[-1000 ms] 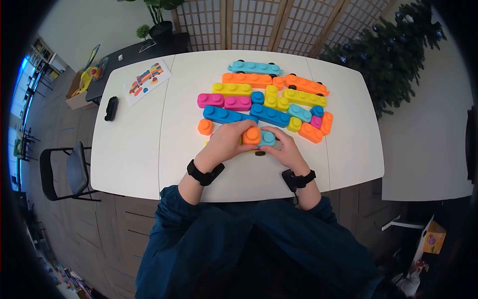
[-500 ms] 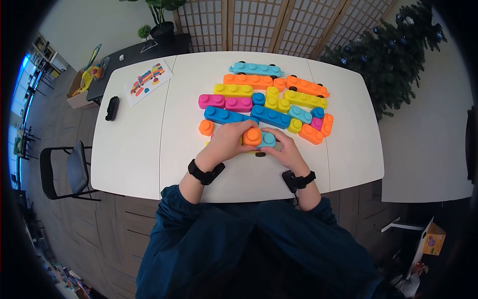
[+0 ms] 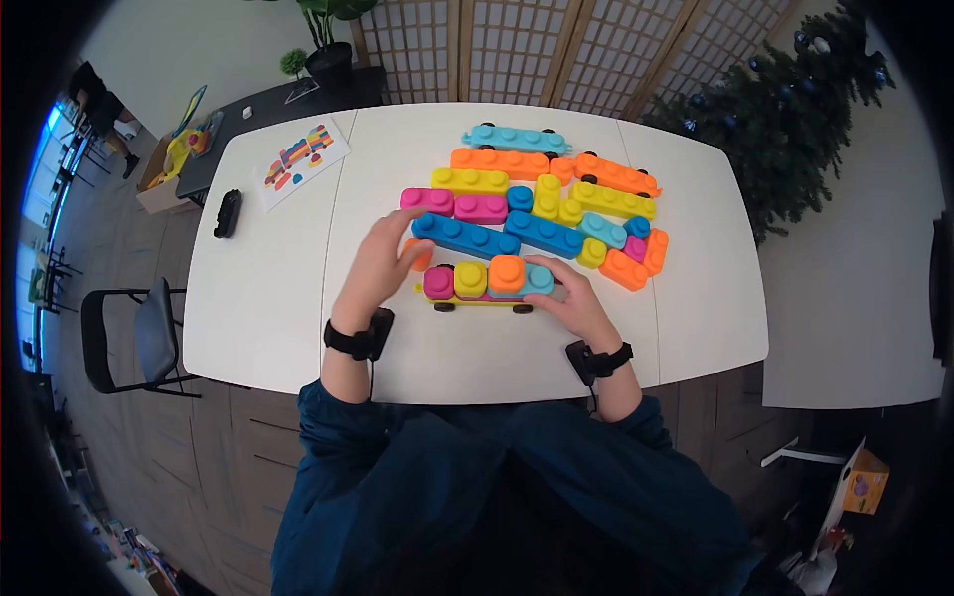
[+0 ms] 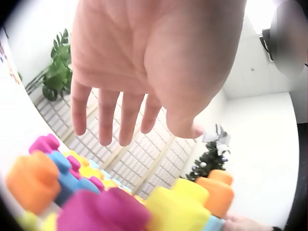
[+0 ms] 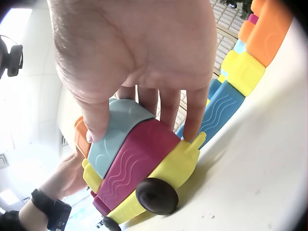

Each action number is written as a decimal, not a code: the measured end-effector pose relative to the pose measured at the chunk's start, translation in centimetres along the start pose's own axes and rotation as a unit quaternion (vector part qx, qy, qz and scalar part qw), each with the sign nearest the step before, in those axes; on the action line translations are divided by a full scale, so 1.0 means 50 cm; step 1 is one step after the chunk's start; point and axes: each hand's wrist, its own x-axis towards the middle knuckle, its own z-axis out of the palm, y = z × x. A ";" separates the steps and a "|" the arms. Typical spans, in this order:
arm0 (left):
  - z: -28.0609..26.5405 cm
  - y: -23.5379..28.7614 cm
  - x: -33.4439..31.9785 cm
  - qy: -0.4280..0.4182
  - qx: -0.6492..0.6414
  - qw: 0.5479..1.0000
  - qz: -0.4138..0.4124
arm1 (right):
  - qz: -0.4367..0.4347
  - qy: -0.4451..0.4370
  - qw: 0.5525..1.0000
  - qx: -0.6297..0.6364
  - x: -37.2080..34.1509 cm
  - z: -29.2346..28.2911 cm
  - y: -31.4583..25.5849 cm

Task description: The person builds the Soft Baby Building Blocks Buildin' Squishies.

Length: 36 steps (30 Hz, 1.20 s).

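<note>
A toy wagon with a yellow wheeled base (image 5: 185, 163) stands near the front of the table. On it lies a long magenta block (image 5: 139, 156), topped by a small magenta block (image 3: 438, 282), a yellow block (image 3: 470, 279) and a light blue block (image 5: 122, 127); an orange block (image 3: 507, 272) sits higher, left of the light blue block's visible stud. My right hand (image 3: 578, 303) grips the light blue block between thumb and fingers at the wagon's right end. My left hand (image 3: 376, 266), fingers extended, hovers beside a loose orange block (image 3: 422, 258), partly covering it in the head view.
Behind the wagon lie long blue blocks (image 3: 544, 234), magenta blocks (image 3: 480, 210), yellow blocks (image 3: 611, 201) and orange wheeled bases (image 3: 616, 175). A light blue wheeled base (image 3: 517, 138) is farthest back. A picture sheet (image 3: 306, 157) and a black case (image 3: 228, 214) lie at the left.
My left hand has let go of the wagon's blocks and moved left to the loose orange block, uncovering the wagon's left end. My right hand keeps its hold. A person appears far left.
</note>
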 end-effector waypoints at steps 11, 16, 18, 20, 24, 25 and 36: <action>0.015 -0.112 -0.022 -0.071 0.089 0.993 -0.031 | 0.002 -0.001 1.000 0.013 0.001 0.002 0.001; 0.015 -0.096 -0.022 -0.045 0.141 0.988 -0.043 | 0.010 -0.006 1.000 0.016 0.001 0.001 -0.009; 0.007 -0.085 -0.019 -0.020 0.131 0.989 -0.059 | 0.009 -0.010 1.000 0.006 0.002 -0.001 -0.007; -0.002 -0.067 -0.018 0.004 0.120 0.990 -0.074 | 0.010 -0.014 1.000 -0.004 0.000 -0.006 -0.008; -0.021 0.036 -0.003 0.036 0.006 0.999 -0.002 | -0.041 0.025 0.998 -0.045 0.012 -0.022 -0.061; -0.015 0.055 0.001 0.034 -0.026 0.998 0.052 | -0.068 0.040 0.995 -0.065 0.018 -0.028 -0.076; 0.067 0.147 0.016 -0.049 -0.101 0.984 0.139 | -0.131 0.000 0.990 -0.052 0.056 -0.028 -0.145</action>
